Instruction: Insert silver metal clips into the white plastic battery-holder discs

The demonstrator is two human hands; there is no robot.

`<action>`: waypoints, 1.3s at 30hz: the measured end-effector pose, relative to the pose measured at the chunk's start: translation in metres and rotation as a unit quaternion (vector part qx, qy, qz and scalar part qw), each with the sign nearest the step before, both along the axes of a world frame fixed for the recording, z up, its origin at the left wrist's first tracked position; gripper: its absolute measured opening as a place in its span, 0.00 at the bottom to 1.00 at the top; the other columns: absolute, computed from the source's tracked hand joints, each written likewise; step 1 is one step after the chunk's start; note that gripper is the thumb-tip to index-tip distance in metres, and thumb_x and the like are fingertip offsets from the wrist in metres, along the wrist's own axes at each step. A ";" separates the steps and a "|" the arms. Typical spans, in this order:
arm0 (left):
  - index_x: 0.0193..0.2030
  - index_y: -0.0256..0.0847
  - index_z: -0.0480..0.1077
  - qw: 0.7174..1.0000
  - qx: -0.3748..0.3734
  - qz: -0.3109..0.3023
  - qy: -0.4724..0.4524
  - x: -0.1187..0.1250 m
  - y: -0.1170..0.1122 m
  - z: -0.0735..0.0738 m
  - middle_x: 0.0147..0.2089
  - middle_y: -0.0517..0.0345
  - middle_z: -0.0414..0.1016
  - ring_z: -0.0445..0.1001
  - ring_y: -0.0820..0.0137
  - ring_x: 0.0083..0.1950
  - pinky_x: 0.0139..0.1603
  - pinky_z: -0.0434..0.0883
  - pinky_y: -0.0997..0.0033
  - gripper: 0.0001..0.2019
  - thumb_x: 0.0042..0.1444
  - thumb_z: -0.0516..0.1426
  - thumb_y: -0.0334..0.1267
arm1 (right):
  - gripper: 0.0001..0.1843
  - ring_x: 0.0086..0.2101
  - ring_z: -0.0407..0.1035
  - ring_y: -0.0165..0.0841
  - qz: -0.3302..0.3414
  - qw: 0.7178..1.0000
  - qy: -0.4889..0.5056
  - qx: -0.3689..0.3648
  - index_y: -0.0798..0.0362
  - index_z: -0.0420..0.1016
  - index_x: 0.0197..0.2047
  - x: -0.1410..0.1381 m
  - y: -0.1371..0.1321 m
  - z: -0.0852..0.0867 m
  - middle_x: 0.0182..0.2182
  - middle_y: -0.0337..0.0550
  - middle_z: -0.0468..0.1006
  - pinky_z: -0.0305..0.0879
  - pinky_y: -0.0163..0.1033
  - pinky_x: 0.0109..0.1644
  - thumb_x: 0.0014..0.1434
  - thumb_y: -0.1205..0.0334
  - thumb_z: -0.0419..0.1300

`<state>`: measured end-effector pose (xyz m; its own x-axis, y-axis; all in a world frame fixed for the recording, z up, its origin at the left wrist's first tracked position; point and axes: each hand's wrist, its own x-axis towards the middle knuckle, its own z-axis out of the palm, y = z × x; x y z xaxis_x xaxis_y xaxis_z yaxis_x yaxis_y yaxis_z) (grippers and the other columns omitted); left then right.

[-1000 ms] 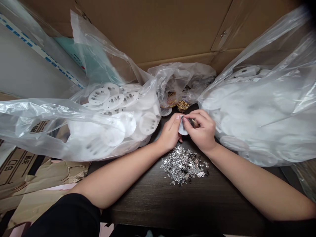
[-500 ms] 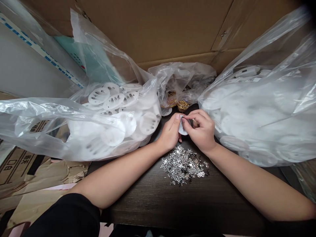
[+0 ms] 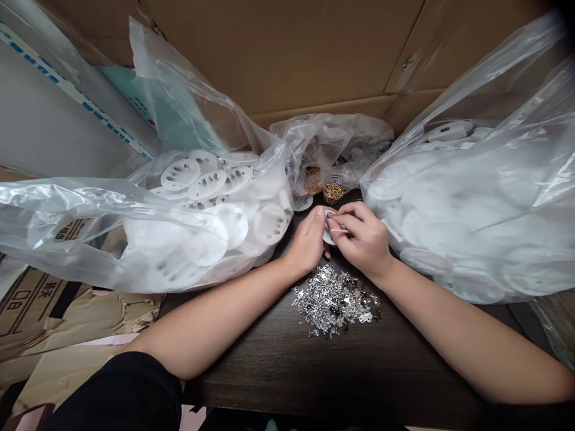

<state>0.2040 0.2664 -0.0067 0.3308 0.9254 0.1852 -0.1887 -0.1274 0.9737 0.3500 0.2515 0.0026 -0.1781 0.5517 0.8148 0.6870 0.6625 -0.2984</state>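
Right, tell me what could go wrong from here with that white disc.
The white disc, gripped by the left hand with the right hand against it, could slip and drop into the loose metal pieces, scattering them across the dark table. The plastic bag of discs sits close to the right hand and might get knocked.

Bare forearms [image 3: 215,317], black clothing [image 3: 117,392]

Cardboard panels [image 3: 278,54] rise behind an apparently wooden table [image 3: 359,371].
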 end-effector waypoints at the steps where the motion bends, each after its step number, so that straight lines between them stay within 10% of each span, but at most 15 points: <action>1: 0.48 0.38 0.69 1.000 -0.002 0.003 0.001 0.000 0.000 0.000 0.25 0.62 0.65 0.64 0.75 0.19 0.15 0.67 0.75 0.29 0.69 0.45 0.65 | 0.07 0.36 0.73 0.31 -0.009 0.999 -0.040 0.001 0.55 0.81 0.40 0.000 -0.002 0.001 0.40 0.48 0.78 0.71 0.38 0.35 0.67 0.64 0.61; 5: 0.46 0.37 0.70 1.000 -0.013 0.004 0.002 0.000 0.000 0.003 0.25 0.61 0.66 0.64 0.76 0.18 0.14 0.66 0.75 0.31 0.69 0.45 0.66 | 0.11 0.31 0.70 0.30 -0.041 0.995 -0.094 -0.001 0.56 0.80 0.38 -0.001 -0.006 0.005 0.38 0.47 0.77 0.66 0.38 0.30 0.69 0.62 0.58; 14: 0.50 0.36 0.69 0.999 -0.030 -0.023 -0.015 0.001 -0.001 0.005 0.23 0.61 0.68 0.62 0.76 0.17 0.14 0.65 0.75 0.31 0.69 0.45 0.65 | 0.12 0.28 0.66 0.28 0.038 0.973 0.196 -0.118 0.53 0.81 0.40 0.002 0.002 0.004 0.27 0.40 0.72 0.62 0.37 0.32 0.71 0.58 0.58; 20: 0.47 0.37 0.69 0.998 -0.050 -0.032 0.008 0.000 -0.003 0.009 0.21 0.61 0.68 0.62 0.76 0.15 0.14 0.62 0.77 0.28 0.72 0.41 0.60 | 0.37 0.15 0.43 0.24 0.252 0.800 0.501 -0.211 0.53 0.49 0.17 -0.006 0.007 0.038 0.15 0.35 0.46 0.40 0.37 0.20 0.69 0.39 0.54; 25: 0.44 0.39 0.67 0.998 -0.054 -0.030 -0.008 0.000 -0.002 0.006 0.19 0.64 0.65 0.61 0.76 0.14 0.13 0.62 0.77 0.23 0.72 0.43 0.56 | 0.40 0.13 0.39 0.25 0.344 0.740 0.519 -0.255 0.52 0.41 0.16 -0.019 0.029 0.061 0.14 0.35 0.39 0.36 0.38 0.17 0.66 0.36 0.54; 39: 0.41 0.40 0.65 0.997 -0.070 -0.010 -0.002 0.002 0.000 0.005 0.19 0.63 0.65 0.62 0.75 0.14 0.11 0.61 0.76 0.17 0.73 0.43 0.48 | 0.35 0.14 0.38 0.24 0.337 0.728 0.540 -0.255 0.51 0.40 0.17 -0.033 0.037 0.048 0.13 0.33 0.39 0.36 0.35 0.17 0.61 0.47 0.60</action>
<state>0.2062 0.2660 -0.0022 0.3489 0.9355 0.0557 -0.1941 0.0140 0.9809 0.3168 0.2880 0.0507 0.0441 0.9149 0.4012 -0.5609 0.3550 -0.7479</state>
